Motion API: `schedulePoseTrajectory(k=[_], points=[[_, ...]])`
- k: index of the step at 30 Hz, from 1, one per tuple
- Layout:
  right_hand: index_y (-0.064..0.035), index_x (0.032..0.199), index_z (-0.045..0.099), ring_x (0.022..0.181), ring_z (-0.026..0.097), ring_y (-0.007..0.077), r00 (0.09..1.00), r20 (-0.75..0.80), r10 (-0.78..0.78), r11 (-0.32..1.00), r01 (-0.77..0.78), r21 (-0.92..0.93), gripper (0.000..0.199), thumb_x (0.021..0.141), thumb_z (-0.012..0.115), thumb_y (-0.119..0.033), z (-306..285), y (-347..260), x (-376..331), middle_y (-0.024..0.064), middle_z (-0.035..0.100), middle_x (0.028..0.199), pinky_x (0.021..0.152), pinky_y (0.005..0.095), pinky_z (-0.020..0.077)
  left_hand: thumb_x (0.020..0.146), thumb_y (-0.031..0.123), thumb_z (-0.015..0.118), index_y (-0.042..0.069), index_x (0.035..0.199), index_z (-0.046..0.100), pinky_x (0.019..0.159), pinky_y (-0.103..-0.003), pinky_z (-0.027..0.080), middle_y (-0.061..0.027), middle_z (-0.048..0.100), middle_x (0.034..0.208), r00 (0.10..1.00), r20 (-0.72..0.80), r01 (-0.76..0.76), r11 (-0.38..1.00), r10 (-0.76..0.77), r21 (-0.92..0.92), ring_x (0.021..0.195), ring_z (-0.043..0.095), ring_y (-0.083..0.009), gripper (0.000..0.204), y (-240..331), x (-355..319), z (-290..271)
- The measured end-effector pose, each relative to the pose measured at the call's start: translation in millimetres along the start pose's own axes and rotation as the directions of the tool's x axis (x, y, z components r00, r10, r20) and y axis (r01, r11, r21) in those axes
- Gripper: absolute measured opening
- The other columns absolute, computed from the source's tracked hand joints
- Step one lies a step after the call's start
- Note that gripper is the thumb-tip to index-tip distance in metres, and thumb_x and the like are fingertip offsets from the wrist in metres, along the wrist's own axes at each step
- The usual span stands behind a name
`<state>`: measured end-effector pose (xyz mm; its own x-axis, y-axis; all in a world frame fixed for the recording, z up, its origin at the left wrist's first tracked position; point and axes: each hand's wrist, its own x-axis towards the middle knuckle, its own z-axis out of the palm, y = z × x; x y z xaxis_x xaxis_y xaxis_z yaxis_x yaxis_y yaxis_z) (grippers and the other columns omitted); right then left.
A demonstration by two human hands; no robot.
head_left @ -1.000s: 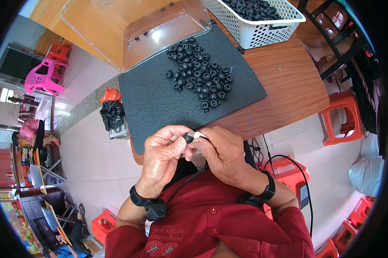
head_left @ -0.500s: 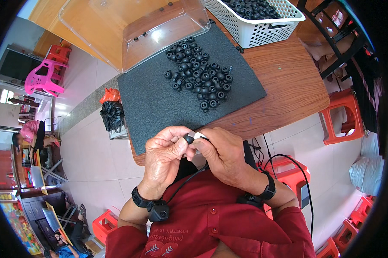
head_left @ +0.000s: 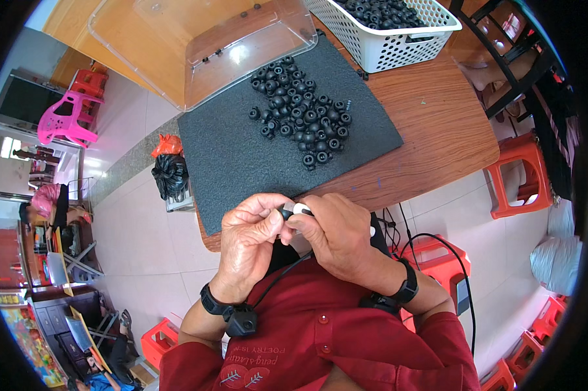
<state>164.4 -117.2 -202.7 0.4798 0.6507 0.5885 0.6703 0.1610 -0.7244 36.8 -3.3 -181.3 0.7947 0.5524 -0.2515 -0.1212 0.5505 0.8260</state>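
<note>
Just past the table's near edge, my left hand pinches a small black rounded piece between thumb and fingers. My right hand is closed on a small white-ended object, which meets the black piece; its kind is mostly hidden by my fingers. Beyond my hands, a heap of similar black rounded pieces, several with round openings facing up, lies on a dark grey mat.
A clear plastic bin lies at the mat's far left. Behind on the right stands a white perforated basket full of black pieces. The wooden table carries them. Red stools and a black cable are at the right.
The black piece has turned and tilted slightly in my left fingers. The white end in my right hand has shifted a little and shows more. The heap stays as it was.
</note>
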Motion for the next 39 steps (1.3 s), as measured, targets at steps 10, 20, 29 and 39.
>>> schedulePoseTrajectory(k=[10,20,29,39], points=[[-0.0044,0.081,0.056,0.054,0.048,0.0235,0.989,-0.003,-0.147,0.967,0.144,-0.210,0.024,0.085,0.071,-0.023,-7,-3,6,0.0070,0.044,0.064,0.047,0.0363,0.0388,0.087,0.009,0.072,-0.008,0.107,0.065,0.063,-0.026,0.050,-0.0118,0.069,0.090,1.000,-0.018,-0.020,0.999,0.019,-0.030,0.067,0.061,-0.0134,0.027,-1,-2,4],[-0.0055,0.078,0.055,0.054,0.048,0.0205,0.973,0.079,-0.218,0.936,0.232,-0.266,0.025,0.084,0.069,-0.026,-12,3,4,0.0051,0.042,0.063,0.046,0.0348,0.0377,0.089,0.011,0.069,-0.007,0.105,0.065,0.066,-0.027,0.051,-0.0109,0.068,0.093,0.997,-0.023,0.077,0.993,-0.080,-0.093,0.073,0.062,-0.0147,0.024,-6,-3,5],[-0.0039,0.083,0.061,0.054,0.050,0.0243,0.995,-0.049,-0.088,0.995,0.090,0.047,0.020,0.086,0.070,-0.021,-4,8,-3,0.0075,0.050,0.064,0.048,0.0369,0.0383,0.091,0.014,0.068,-0.005,0.106,0.064,0.068,-0.028,0.051,-0.0112,0.068,0.099,0.997,0.044,0.063,0.990,-0.058,-0.125,0.077,0.062,-0.0157,0.025,-2,2,11],[-0.0031,0.087,0.065,0.059,0.059,0.0221,0.963,0.044,0.265,0.902,-0.264,0.341,0.020,0.086,0.075,-0.020,-3,1,-3,0.0088,0.060,0.071,0.052,0.0326,0.0438,0.087,0.013,0.072,-0.004,0.107,0.067,0.072,-0.028,0.052,-0.0109,0.069,0.097,1.000,0.020,0.000,0.999,0.000,-0.035,0.077,0.063,-0.0151,0.027,-10,0,-1]])
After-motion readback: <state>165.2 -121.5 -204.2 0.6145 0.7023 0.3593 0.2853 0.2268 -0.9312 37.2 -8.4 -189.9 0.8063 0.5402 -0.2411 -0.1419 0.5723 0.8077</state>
